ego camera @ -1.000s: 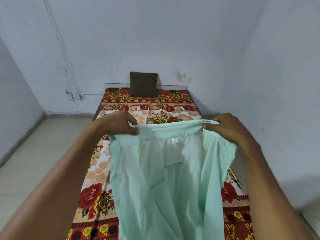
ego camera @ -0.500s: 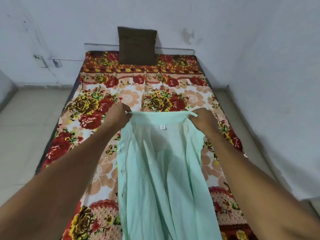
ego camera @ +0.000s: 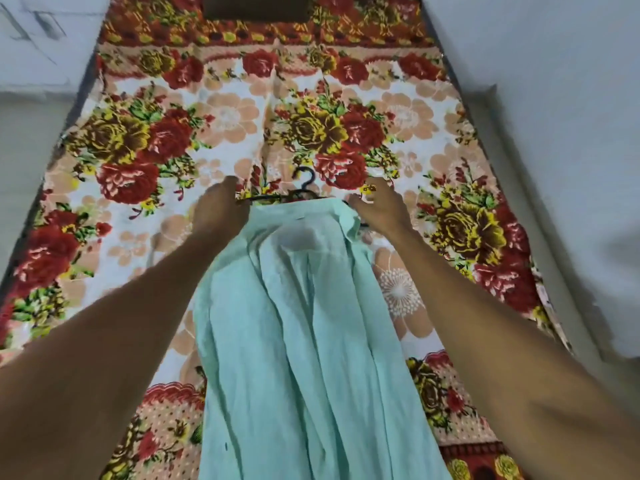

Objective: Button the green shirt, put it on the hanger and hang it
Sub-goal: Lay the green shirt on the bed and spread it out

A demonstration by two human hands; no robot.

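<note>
The green shirt [ego camera: 298, 341] lies lengthwise down the middle of the bed [ego camera: 104, 209], its collar end at the far side and its pale folds running toward the near edge of the view. Just beyond the collar a black hanger [ego camera: 303, 190] rests on the flowered bedspread — its hook points away and its arms run left and right, partly tucked under the top of the shirt.

The left hand [ego camera: 220, 211] sits at the left shoulder of the shirt, back of the hand up, with its fingers [ego camera: 227, 185] bent down over the cloth edge where the hanger's left arm shows; it appears to grip the fabric there, though motion blur hides the fingertips. The right hand [ego camera: 379, 206] is at the right shoulder, its fingers curled and pinching the collar edge close to the hanger's right arm.

Both forearms reach in from the near corners of the view, one on each side of the shirt. A dark brown pillow [ego camera: 256, 6] sits at the far end of the bed, cut off by the top of the view. A white wall [ego camera: 554, 81] runs along the right side of the bed, and pale floor [ego camera: 31, 126] shows on the left.
</note>
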